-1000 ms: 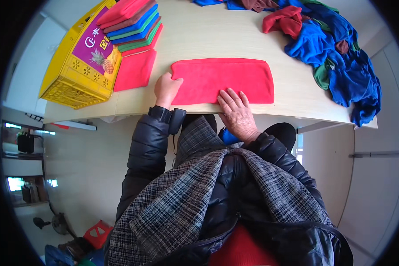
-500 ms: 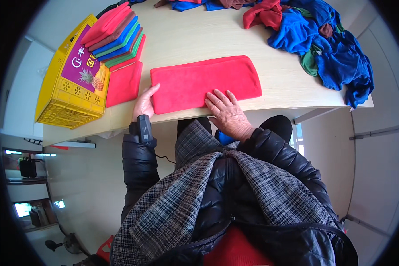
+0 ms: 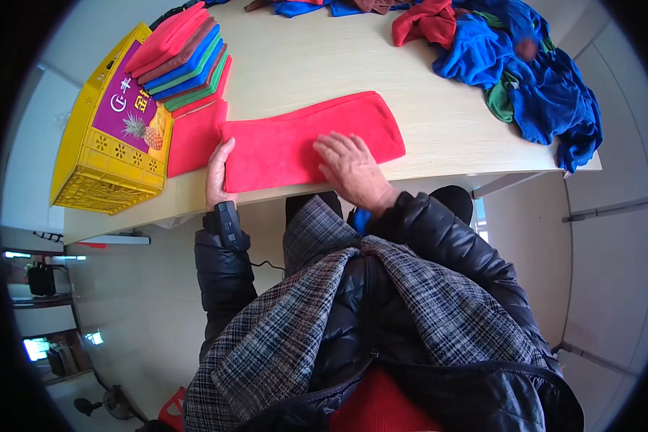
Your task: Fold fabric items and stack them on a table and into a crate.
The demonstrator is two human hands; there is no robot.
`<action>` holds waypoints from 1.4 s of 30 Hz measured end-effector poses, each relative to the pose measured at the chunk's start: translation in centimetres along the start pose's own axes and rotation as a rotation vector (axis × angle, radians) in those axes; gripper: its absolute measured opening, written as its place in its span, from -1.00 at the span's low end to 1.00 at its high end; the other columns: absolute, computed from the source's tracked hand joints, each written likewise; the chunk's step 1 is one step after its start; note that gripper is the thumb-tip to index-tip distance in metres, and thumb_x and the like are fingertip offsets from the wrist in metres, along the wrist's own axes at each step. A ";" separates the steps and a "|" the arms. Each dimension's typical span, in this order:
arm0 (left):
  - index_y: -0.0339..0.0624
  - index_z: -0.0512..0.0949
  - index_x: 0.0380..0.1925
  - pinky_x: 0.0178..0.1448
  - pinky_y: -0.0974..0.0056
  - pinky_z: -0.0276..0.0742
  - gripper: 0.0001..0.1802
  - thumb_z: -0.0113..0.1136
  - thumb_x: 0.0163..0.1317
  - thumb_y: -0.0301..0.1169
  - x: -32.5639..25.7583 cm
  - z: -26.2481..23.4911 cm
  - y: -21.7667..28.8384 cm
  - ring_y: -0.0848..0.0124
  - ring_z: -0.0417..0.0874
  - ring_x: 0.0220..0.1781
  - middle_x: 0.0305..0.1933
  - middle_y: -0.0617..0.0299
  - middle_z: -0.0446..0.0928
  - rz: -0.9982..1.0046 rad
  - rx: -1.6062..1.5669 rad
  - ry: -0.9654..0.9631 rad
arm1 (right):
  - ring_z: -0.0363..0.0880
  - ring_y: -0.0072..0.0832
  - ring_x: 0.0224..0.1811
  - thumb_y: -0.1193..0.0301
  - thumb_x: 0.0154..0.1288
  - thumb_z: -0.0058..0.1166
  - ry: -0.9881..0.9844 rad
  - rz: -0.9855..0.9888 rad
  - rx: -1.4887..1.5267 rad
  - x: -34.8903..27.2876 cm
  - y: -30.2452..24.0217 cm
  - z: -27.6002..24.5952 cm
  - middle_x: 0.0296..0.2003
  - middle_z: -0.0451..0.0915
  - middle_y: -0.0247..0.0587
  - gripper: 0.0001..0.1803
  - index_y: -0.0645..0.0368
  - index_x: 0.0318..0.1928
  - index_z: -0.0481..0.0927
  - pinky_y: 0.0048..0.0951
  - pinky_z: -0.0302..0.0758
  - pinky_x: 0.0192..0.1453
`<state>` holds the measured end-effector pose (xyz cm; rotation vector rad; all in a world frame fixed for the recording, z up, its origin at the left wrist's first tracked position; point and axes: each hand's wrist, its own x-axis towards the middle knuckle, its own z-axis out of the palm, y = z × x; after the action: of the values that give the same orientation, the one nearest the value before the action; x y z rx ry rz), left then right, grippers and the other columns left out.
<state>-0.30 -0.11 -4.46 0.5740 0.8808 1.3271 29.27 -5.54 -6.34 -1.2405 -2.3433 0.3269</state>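
A folded red towel (image 3: pixel 281 151) lies lengthwise along the near edge of the table. At its left end my left hand (image 3: pixel 219 176) grips the edge, thumb on top, with the other fingers mostly hidden under the cloth. My right hand (image 3: pixel 354 171) is spread over the towel's near middle, fingers stretched out and slightly blurred. Just left of the towel is another folded red towel (image 3: pixel 191 144), partly beneath a leaning stack of folded towels (image 3: pixel 183 68) in red, brown, blue and green.
A yellow plastic crate (image 3: pixel 79 151) with a purple fruit-printed panel stands at the table's left edge. Crumpled blue, green and red cloths (image 3: pixel 547 101) are heaped at the right, and more loose cloths (image 3: pixel 302 7) lie along the far side. The pale table (image 3: pixel 295 65) ends close to my lap.
The red towel has shifted left, toward the folded towels, with my left hand at its end. My right hand has moved left over the cloth.
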 end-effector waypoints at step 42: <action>-0.40 0.53 -0.35 -0.22 0.08 0.69 -0.61 0.12 0.46 -0.21 3.6 19.6 -8.9 0.13 0.76 -0.36 -0.48 0.03 0.63 0.339 1.189 -0.278 | 0.34 -0.13 0.42 0.25 0.25 0.15 0.085 0.012 -0.178 -5.5 -0.3 1.6 0.27 0.48 -0.05 -0.40 0.20 0.28 0.47 0.02 0.06 0.64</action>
<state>20.88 4.16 -1.15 1.8403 1.3311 0.8510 30.88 -10.26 -9.15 -1.3228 -2.3332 0.0688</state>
